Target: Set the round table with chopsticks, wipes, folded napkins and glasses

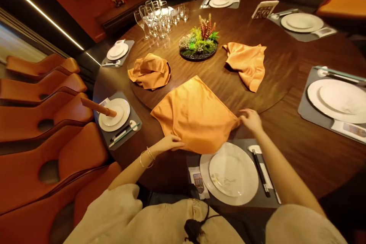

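Note:
An orange cloth napkin (196, 114) lies spread flat on the round wooden table (300, 148), just beyond the nearest white plates (231, 173). My left hand (168, 144) rests with fingers flat on the napkin's near left edge. My right hand (251, 120) is closed in a pinch on the napkin's right corner. Both forearms reach in from the bottom of the view.
Two crumpled orange napkins (150, 71) (248, 63) lie on the turntable beside a plant centrepiece (199, 40). Several wine glasses (156, 19) stand at the back. Place settings on grey mats (307, 106) ring the table; a rolled napkin (98, 107) lies on the left plate. Orange chairs (42, 122) line the left.

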Tool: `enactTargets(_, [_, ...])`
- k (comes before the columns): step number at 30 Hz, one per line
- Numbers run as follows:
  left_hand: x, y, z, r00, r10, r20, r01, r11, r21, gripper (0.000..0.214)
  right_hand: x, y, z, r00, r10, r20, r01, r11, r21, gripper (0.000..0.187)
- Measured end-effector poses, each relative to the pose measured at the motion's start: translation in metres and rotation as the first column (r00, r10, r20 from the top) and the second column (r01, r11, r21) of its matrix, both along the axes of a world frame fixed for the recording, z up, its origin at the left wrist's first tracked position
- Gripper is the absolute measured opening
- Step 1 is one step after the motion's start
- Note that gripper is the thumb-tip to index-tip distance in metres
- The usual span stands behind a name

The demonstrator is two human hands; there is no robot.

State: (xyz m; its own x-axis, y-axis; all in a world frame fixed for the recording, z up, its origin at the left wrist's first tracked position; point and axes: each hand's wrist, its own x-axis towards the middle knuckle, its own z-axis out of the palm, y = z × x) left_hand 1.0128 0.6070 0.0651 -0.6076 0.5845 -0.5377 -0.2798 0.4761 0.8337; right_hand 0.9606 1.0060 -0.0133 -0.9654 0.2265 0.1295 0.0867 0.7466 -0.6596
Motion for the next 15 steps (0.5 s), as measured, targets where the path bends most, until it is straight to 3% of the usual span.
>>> enactTargets(2, [-0.015, 0.02, -0.014, 0.998, 0.039, -0.053, -0.038, 0.999, 0.021, 0.052, 0.023, -0.059, 0.011, 0.986, 0.157, 0.054, -0.14, 0.96, -0.241, 0.023])
enactTargets(4, [-0.032, 0.035, -0.022, 0.99, 0.061, -0.13, -0.054, 0.997, 0.053, 0.05, 0.046, -0.123, 0.023, 0.881, 0.458, 0.118, -0.357, 0.808, -0.468, 0.036])
enactTargets(5, [-0.042, 0.04, -0.024, 0.986, 0.046, -0.159, -0.034, 0.996, 0.077, 0.048, 0.055, -0.15, 0.028, 0.843, 0.518, 0.146, -0.384, 0.769, -0.512, 0.038])
enactTargets(7, [-0.067, 0.045, -0.029, 0.982, -0.024, -0.188, 0.049, 0.99, 0.132, 0.044, 0.068, -0.186, 0.033, 0.871, 0.443, 0.211, -0.293, 0.814, -0.502, 0.032])
enactTargets(9, [-0.103, 0.047, -0.036, 0.967, -0.102, -0.232, 0.135, 0.982, 0.132, 0.041, 0.075, -0.198, 0.034, 0.917, 0.328, 0.227, -0.195, 0.866, -0.461, 0.032])
enactTargets(11, [-0.148, 0.054, -0.049, 0.931, -0.125, -0.343, 0.147, 0.988, 0.039, 0.038, 0.079, -0.194, 0.036, 0.944, 0.267, 0.195, -0.161, 0.886, -0.435, 0.033])
enactTargets(13, [-0.199, 0.069, -0.068, 0.868, -0.105, -0.485, 0.05, 0.991, -0.125, 0.032, 0.085, -0.187, 0.041, 0.96, 0.243, 0.138, -0.164, 0.89, -0.425, 0.029])
enactTargets(15, [-0.247, 0.092, -0.088, 0.798, -0.098, -0.595, -0.103, 0.95, -0.294, 0.033, 0.092, -0.183, 0.051, 0.958, 0.275, 0.084, -0.211, 0.87, -0.446, 0.023])
